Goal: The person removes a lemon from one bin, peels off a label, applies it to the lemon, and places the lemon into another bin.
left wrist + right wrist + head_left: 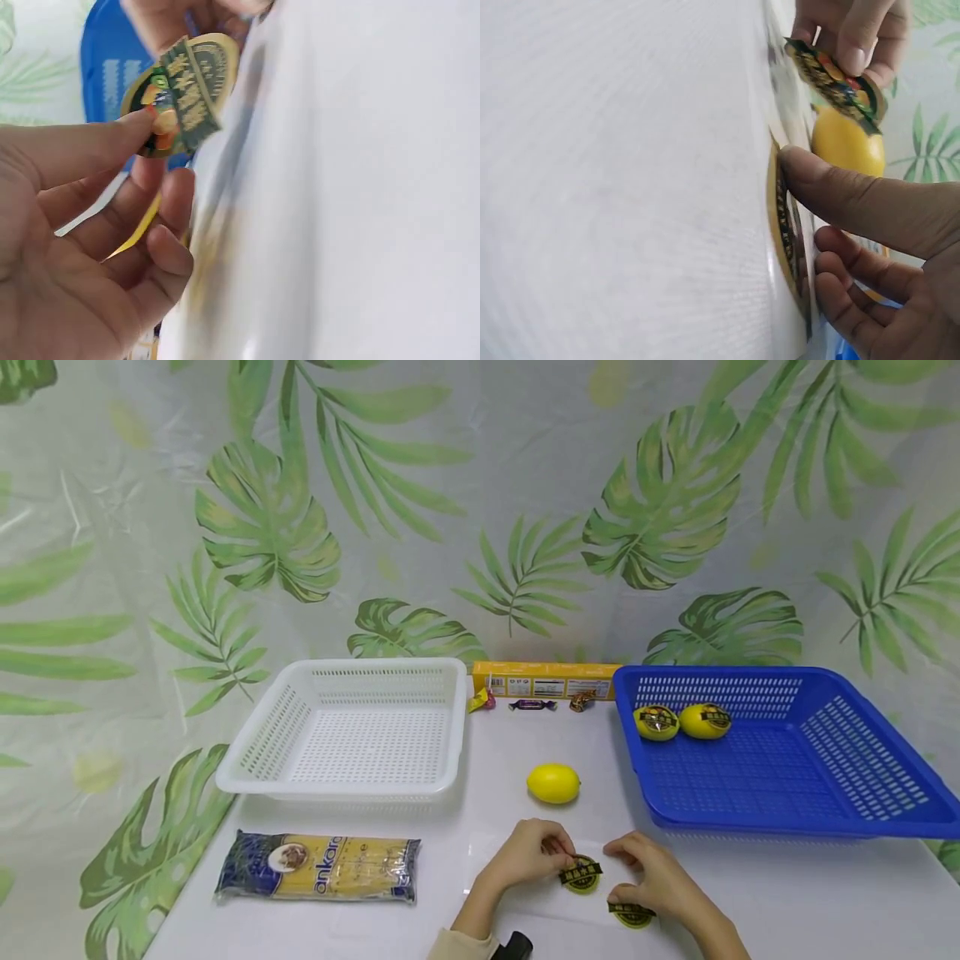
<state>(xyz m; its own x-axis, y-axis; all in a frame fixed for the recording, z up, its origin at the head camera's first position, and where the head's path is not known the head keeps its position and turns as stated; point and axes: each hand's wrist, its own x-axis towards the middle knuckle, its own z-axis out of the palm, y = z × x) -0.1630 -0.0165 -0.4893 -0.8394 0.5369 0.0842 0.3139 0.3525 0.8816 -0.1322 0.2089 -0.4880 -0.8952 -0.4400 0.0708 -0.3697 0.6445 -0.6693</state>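
Between thumb and fingers, my left hand pinches a dark green and gold oval sticker with a banner across it. Fruit artwork shows on this sticker in the left wrist view. A second sticker of the same kind lies flat at the front of the table, under the thumb of my right hand. The right thumb presses at its edge, while the other fingers are loosely bent and apart from it in the right wrist view. A plain yellow lemon lies just beyond both hands.
At right, a blue basket holds two lemons bearing stickers. A white basket stands at left, behind a pasta pack. Several wrapped candies lie before a yellow box at the back.
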